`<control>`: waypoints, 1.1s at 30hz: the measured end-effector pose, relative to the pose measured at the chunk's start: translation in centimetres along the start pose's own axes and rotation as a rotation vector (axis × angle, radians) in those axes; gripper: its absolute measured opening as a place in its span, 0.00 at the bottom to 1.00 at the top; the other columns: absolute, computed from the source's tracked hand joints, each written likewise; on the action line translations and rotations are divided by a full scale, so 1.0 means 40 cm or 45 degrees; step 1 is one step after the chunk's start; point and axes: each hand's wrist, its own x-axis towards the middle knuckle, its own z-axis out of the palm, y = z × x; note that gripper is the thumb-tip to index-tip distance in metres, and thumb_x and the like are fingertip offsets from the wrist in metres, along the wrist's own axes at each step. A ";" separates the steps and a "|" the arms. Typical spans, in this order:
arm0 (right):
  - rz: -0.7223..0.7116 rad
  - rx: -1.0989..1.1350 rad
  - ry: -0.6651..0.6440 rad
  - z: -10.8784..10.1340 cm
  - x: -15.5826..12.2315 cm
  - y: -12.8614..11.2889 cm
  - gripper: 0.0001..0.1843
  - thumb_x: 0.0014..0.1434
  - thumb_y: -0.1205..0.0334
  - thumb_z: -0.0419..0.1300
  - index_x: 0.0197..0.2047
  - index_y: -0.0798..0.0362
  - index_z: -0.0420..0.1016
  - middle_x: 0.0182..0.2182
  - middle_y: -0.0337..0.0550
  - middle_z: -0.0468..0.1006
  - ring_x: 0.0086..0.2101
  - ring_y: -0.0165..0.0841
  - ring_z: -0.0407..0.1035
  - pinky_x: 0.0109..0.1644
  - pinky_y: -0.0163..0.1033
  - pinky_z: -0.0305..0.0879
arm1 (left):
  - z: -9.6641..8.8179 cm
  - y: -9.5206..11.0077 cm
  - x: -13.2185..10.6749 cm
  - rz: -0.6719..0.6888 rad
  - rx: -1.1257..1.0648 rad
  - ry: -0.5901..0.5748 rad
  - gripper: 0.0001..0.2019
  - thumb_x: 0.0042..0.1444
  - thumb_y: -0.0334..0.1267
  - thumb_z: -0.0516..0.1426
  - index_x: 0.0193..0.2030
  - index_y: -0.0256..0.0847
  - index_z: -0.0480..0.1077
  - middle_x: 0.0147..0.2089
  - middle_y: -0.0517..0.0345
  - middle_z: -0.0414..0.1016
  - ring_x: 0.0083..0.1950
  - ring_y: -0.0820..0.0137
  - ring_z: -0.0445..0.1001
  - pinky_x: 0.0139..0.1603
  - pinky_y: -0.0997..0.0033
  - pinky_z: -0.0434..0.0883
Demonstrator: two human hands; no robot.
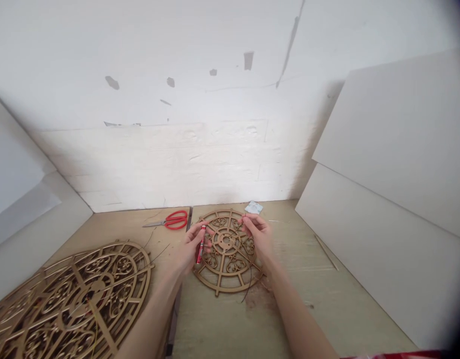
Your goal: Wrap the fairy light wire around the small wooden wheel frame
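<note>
A round laser-cut wooden disc [227,252] with scrollwork lies flat on the table ahead of me. At the disc's left edge, my left hand [190,248] is closed round a small red pen-like tool [200,245]. My right hand [257,233] hovers over the disc's upper right part, its fingers pinched on what looks like a thin dark wire [250,277] that trails down over the disc's lower edge.
A much larger wooden fretwork panel [69,299] lies at the lower left. Red-handled scissors [169,221] rest behind the left hand. A small pale packet [253,207] sits by the wall. White boards [387,199] fence the table on the right and left.
</note>
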 end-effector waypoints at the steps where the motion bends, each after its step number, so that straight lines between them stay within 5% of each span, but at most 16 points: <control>1: -0.002 -0.001 -0.003 0.000 -0.001 0.000 0.21 0.45 0.46 0.71 0.35 0.52 0.77 0.29 0.41 0.80 0.23 0.29 0.65 0.23 0.33 0.56 | 0.001 0.000 -0.001 -0.009 0.035 -0.001 0.23 0.47 0.47 0.68 0.48 0.42 0.72 0.40 0.54 0.78 0.26 0.73 0.72 0.22 0.74 0.68; 7: 0.033 -0.160 -0.237 0.031 -0.031 0.006 0.19 0.49 0.45 0.68 0.35 0.52 0.79 0.23 0.40 0.76 0.18 0.27 0.59 0.20 0.33 0.53 | 0.014 -0.004 -0.009 0.013 0.139 -0.032 0.22 0.47 0.50 0.67 0.42 0.40 0.68 0.38 0.54 0.78 0.23 0.76 0.69 0.15 0.81 0.60; 13: 0.000 -0.289 -0.459 0.078 -0.069 0.009 0.13 0.53 0.50 0.65 0.32 0.52 0.79 0.21 0.40 0.75 0.23 0.31 0.66 0.27 0.36 0.62 | 0.017 -0.009 -0.011 -0.009 0.124 -0.091 0.21 0.46 0.51 0.68 0.38 0.38 0.71 0.28 0.61 0.72 0.23 0.78 0.66 0.16 0.82 0.61; 24: -0.006 -0.330 -0.419 0.086 -0.075 0.005 0.11 0.53 0.52 0.65 0.29 0.52 0.81 0.20 0.40 0.75 0.21 0.32 0.66 0.26 0.37 0.62 | -0.010 -0.017 -0.005 0.021 0.124 -0.190 0.14 0.47 0.43 0.69 0.36 0.37 0.77 0.36 0.53 0.79 0.33 0.69 0.77 0.37 0.68 0.76; 33: 0.055 -0.365 -0.448 0.082 -0.078 -0.005 0.10 0.51 0.54 0.65 0.32 0.51 0.83 0.19 0.41 0.76 0.21 0.32 0.66 0.25 0.36 0.63 | -0.009 -0.003 -0.010 0.146 0.175 -0.300 0.19 0.52 0.40 0.66 0.51 0.43 0.75 0.35 0.58 0.75 0.35 0.69 0.77 0.38 0.67 0.77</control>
